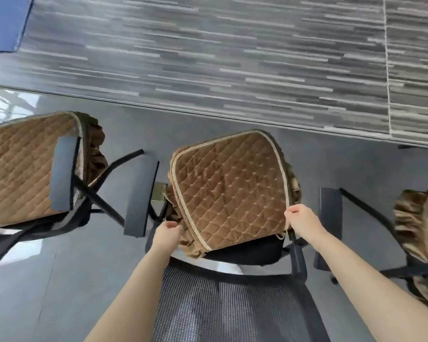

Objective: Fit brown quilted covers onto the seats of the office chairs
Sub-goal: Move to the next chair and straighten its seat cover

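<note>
Reaching over the mesh backrest: left hand and right hand each pinch a near corner of the brown cover, which lies on the seat ahead, rear seat edge uncovered; pull runs toward the person.

right chair cut by frame edge, left chair's seat partly cropped

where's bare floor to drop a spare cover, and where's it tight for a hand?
Free: grey floor between the chairs' front edges and the striped carpet; also the floor patch at lower left, beside the mesh backrest. Crowded: the gap between the left chair's armrest and the middle chair's armrest, crossed by black frame bars.
</note>
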The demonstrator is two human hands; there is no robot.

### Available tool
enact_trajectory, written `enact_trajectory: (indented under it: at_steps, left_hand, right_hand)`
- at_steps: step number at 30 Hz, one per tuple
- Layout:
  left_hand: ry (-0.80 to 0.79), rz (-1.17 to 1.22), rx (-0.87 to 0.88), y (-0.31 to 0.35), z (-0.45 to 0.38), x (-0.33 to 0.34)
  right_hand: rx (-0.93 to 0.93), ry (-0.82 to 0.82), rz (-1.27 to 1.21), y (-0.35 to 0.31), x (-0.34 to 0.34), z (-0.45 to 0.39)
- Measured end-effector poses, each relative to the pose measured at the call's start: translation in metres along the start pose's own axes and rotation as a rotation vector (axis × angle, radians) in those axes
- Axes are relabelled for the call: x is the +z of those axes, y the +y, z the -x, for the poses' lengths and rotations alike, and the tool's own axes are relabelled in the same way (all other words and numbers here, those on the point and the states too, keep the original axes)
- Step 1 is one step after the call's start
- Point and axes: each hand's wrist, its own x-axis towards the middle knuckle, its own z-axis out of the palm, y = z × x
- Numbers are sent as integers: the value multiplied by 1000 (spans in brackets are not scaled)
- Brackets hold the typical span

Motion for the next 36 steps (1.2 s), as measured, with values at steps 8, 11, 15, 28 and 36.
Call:
enact_trajectory:
  at_steps: [8,11,15,28,36]
  left_hand:
    - [-15,-93,-35,11,-81,45]
    - [-4,-102,-49,11,-115,61]
    - [48,-94,-94,2,-149,73]
    - [131,21,-99,-23,-197,88]
    - [319,-243,15,-9,-169,75]
  right_hand:
    - [93,19,-14,2,23,-112]
    - [108,43,7,7,40,-148]
    - [135,199,-6,15,52,-182]
    - [198,220,64,30,61,-209]
    - [192,97,-50,60,55,-160]
